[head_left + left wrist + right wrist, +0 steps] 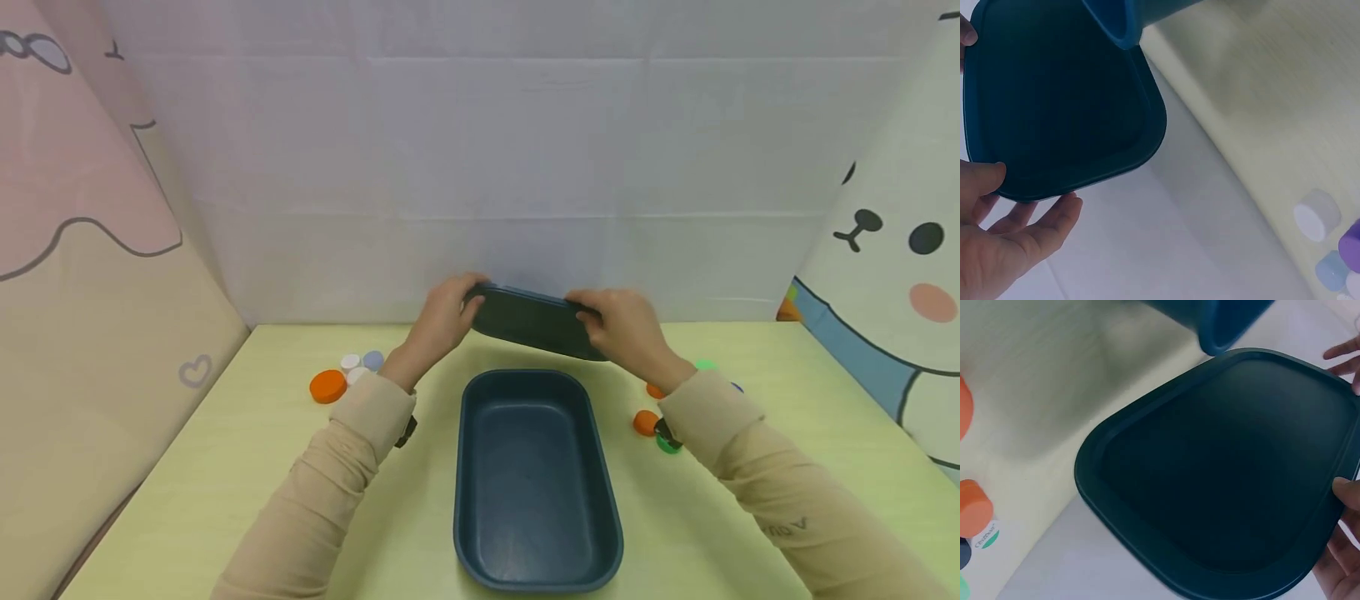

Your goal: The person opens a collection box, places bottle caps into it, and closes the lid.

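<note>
lid look: dark blue-green lid (534,321), rounded rectangle, raised rim round a flat recessed panel, matt finish, plain in both wrist views
lid place: up in the air above the far end of the box (536,475), clear of the yellow-green table (225,467), close to the white back wall
lid heading: long axis running left to right across the view, crosswise to the box below; tilted, near edge lower, underside turned toward the camera
left hand: left hand (442,317) pinching the lid's left short end, thumb on the near face, fingers curled over the rim; in the left wrist view fingers (1054,215) spread under the edge
right hand: right hand (626,329) gripping the right short end, fingers wrapped over the top edge, thumb on the near side
box: same dark colour, open, sitting flat on the table, long axis pointing away from the person
left of box: orange cap (327,386), white caps and a pale blue cap (372,360) just beside it
right of box: orange cap (645,422) near a green one (667,444), partly behind the right sleeve
</note>
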Demonstrator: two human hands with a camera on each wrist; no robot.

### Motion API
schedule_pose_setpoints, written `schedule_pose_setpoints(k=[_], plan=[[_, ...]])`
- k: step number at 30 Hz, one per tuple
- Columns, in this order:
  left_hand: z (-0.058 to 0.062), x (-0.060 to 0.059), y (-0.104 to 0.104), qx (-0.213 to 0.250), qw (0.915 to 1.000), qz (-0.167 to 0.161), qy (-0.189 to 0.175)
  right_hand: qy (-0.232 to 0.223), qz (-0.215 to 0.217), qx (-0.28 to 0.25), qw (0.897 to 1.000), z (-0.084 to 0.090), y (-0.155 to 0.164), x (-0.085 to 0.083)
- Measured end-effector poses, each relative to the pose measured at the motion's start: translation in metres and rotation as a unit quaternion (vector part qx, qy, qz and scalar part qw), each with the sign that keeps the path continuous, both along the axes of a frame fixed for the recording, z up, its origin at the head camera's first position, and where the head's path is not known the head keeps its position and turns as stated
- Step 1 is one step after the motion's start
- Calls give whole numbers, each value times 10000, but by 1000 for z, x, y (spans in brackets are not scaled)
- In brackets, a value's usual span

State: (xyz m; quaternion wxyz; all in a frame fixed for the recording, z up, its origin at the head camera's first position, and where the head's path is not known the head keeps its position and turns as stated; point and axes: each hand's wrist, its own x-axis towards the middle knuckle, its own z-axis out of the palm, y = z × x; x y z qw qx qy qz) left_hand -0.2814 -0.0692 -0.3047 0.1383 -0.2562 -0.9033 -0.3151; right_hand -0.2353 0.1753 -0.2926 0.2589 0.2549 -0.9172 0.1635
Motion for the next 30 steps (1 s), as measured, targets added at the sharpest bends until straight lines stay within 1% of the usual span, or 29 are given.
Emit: schedule_pose_setpoints(k=[7, 13, 18, 21, 25, 28, 30], plan=[[-6, 2, -5, -326, 9988, -124, 336, 146, 47, 147, 9998, -10, -3, -4], [-12, 6, -11, -449, 9983, -112, 360, 238, 119, 316, 9991, -19, -4, -5], [-15, 7, -16, -537, 9977, -122, 400, 317, 159, 371, 9987, -20, -5, -6], [-18, 7, -20, -594, 9974, -146, 375, 208, 103, 400, 9989, -20, -4, -5], [-23, 7, -25, -621, 9973, -146, 364, -86, 24, 466, 9989, -22, 0, -3], [-26, 9, -26, -646, 9972, -113, 355, -350, 79, 490, 9982, -26, 5, -2], [-27, 10, -27, -743, 9966, -86, 342, -507, 145, 514, 9973, -29, 8, -2]])
